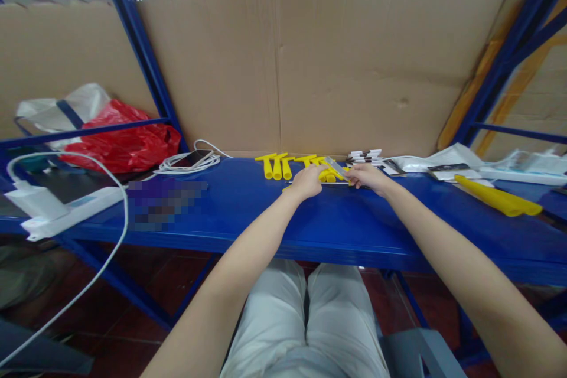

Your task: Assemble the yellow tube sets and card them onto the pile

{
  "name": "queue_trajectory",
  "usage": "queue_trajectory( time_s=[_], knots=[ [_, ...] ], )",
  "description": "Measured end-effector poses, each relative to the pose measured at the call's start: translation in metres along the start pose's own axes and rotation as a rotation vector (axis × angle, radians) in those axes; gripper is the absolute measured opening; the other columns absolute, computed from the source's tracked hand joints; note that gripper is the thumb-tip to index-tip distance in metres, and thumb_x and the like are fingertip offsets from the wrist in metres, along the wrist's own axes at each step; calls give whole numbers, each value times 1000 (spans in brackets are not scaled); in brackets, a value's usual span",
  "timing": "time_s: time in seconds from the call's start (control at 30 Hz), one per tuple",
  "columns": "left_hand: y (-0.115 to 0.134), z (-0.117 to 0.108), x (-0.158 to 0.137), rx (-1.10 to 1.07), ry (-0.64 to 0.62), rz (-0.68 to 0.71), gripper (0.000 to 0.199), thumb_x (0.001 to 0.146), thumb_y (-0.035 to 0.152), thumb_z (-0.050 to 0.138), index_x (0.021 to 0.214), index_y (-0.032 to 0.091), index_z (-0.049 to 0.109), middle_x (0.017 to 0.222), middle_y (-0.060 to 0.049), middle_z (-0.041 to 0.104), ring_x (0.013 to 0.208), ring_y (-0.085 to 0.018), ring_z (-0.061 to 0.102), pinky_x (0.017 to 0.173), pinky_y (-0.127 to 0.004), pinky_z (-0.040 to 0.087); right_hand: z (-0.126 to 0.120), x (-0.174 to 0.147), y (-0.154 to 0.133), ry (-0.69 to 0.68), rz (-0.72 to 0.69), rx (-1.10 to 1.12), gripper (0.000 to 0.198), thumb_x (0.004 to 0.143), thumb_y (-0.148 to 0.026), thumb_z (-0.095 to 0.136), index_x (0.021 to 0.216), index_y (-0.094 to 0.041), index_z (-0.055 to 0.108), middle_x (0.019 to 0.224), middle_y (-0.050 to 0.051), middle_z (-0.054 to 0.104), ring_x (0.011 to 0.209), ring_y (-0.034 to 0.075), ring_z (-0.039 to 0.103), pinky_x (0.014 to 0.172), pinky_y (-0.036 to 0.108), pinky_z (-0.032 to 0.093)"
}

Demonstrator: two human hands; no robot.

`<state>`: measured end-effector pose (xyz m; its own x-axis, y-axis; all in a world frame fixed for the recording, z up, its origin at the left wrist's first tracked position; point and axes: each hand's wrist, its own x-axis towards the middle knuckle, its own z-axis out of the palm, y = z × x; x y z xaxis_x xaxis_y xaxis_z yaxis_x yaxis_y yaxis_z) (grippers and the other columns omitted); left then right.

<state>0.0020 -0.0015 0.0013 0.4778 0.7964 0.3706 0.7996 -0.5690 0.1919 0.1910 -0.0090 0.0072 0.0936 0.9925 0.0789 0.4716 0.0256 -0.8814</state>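
At the back of the blue table, both my hands are close together over a group of yellow T-shaped plastic tools. My right hand [367,178] is closed, its fingertips pinching the lower end of a thin translucent strip [336,168]. From the left, my left hand [308,182] reaches in with its index finger stretched toward the strip and the other fingers curled; what they hold, if anything, is hidden. Left of it, several yellow T-shaped tools [277,166] lie side by side. More yellow pieces sit partly covered between my hands.
Black-and-white packets [364,157] and white plastic bags [436,159] lie right of my hands, with a larger yellow piece [496,196] beyond. On the left are a coiled white cable [190,164], a power strip [80,212] and a red bag [126,139]. Cardboard [345,71] stands behind.
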Motion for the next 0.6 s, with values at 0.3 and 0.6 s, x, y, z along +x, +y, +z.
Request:
queue_trajectory(
  time_s=[0.3, 0.6],
  knots=[
    [-1, 2, 1, -13, 17, 25, 56, 80, 5, 47, 134, 21, 51, 126, -9, 58, 116, -22, 55, 99, -34, 42, 0, -1, -1, -61, 29, 32, 17, 80, -10, 58, 64, -15, 55, 48, 0, 52, 45, 8, 50, 42, 17, 37],
    [0, -1, 0, 16, 15, 76, 55, 83, 7, 45, 135, 23, 49, 126, -8, 58, 114, -22, 55, 100, -35, 42, -3, 2, 7, -126, -15, 132, 16, 76, -21, 66, 66, -16, 54, 51, 0, 53, 46, 8, 49, 41, 17, 36]
  ],
)
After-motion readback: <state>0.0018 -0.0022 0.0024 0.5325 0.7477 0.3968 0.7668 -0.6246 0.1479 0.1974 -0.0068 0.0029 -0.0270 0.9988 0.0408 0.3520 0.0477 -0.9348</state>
